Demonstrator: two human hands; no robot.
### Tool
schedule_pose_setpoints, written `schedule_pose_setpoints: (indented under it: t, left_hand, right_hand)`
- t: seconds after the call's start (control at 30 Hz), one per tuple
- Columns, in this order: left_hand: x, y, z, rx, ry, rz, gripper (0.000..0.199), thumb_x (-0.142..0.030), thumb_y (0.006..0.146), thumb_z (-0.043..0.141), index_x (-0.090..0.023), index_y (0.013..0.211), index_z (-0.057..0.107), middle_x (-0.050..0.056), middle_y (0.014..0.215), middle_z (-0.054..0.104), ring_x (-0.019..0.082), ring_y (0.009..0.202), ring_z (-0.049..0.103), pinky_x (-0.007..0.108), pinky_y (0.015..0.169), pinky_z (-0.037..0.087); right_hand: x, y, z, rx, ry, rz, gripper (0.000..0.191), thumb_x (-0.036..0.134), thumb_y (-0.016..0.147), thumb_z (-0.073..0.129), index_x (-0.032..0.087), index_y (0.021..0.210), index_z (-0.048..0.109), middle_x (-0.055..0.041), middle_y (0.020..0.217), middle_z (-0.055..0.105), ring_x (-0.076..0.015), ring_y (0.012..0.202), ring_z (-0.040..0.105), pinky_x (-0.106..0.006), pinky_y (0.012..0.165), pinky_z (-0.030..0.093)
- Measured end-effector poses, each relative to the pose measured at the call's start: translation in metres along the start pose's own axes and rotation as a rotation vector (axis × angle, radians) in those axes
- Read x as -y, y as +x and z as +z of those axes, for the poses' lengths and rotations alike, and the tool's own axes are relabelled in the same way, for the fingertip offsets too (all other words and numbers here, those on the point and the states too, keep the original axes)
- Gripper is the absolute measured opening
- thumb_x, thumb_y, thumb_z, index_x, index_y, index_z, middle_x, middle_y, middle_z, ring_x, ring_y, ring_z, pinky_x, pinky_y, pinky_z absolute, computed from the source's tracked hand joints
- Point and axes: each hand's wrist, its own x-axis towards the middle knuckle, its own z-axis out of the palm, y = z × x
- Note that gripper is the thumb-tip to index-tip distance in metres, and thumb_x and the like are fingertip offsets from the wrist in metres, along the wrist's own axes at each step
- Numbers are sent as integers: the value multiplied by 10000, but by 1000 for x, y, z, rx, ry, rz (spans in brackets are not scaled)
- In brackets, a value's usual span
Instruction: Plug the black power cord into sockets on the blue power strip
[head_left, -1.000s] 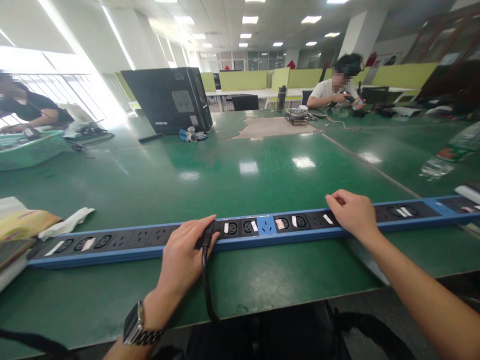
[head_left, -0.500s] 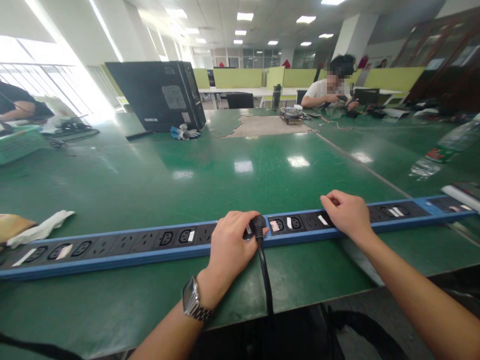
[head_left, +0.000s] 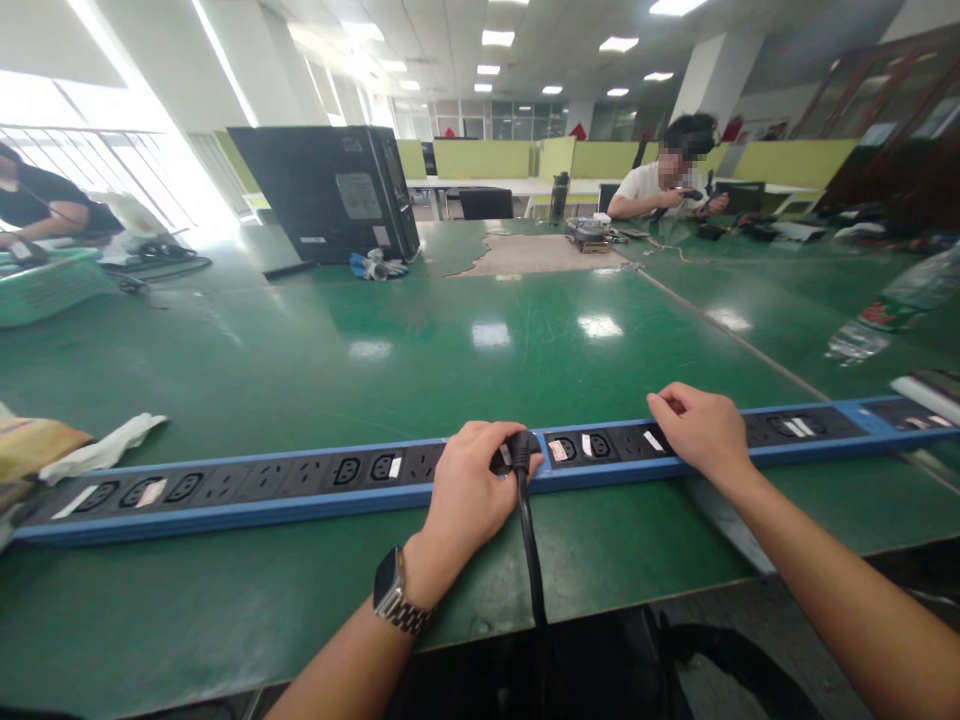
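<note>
A long blue power strip with black socket panels lies across the near side of the table. My left hand, a watch on its wrist, is closed around a black plug at the strip's middle. From this plug a thick black cable runs down over the table's front edge. Whether the plug is fully seated in a socket is hidden by my fingers. Farther right, my right hand is closed over the strip, its curled fingers partly hidden at the far edge. White label pieces stick to several sockets.
Beyond the strip stretches the green tabletop. A black computer case stands at the back, blue-and-white gloves beside it. A plastic bottle lies right. One person sits across the table, another at far left.
The view has shifted slightly, so the scene sits a little farther right. Both hands keep their places on the plug and the strip.
</note>
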Motion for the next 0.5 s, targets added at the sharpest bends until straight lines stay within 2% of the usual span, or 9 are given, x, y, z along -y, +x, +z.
schedule_pose_setpoints:
  t: [0.13, 0.27, 0.4, 0.5]
  left_hand:
    - [2, 4, 2, 7, 59, -2, 212, -329, 837, 673, -203, 1007, 671, 55, 958, 709, 232, 934, 616, 381, 844, 495]
    - [-5, 6, 4, 41, 143, 45, 181, -314, 830, 677, -201, 971, 659, 61, 940, 696, 251, 957, 596, 394, 842, 487]
    - [-12, 2, 8, 74, 250, 86, 153, -237, 819, 668, -213, 967, 634, 57, 956, 667, 252, 945, 583, 388, 807, 478]
    - [-11, 1, 9, 61, 186, 69, 153, -199, 798, 673, -225, 942, 629, 39, 906, 653, 229, 890, 591, 361, 775, 477]
  right_hand:
    - [0, 0, 0, -8, 3, 3, 333, 474, 826, 490, 226, 699, 673, -20, 661, 666, -161, 612, 555, -262, 534, 285]
    - [1, -1, -1, -2, 1, -6, 342, 477, 832, 483, 227, 699, 673, -20, 660, 665, -163, 612, 556, -264, 532, 285]
    - [0, -1, 0, -8, 9, -25, 341, 470, 832, 481, 220, 694, 668, -25, 664, 666, -168, 618, 562, -265, 538, 289]
    - [-4, 2, 1, 1, 25, -21, 342, 472, 825, 485, 216, 696, 671, -29, 664, 663, -166, 615, 557, -266, 531, 287]
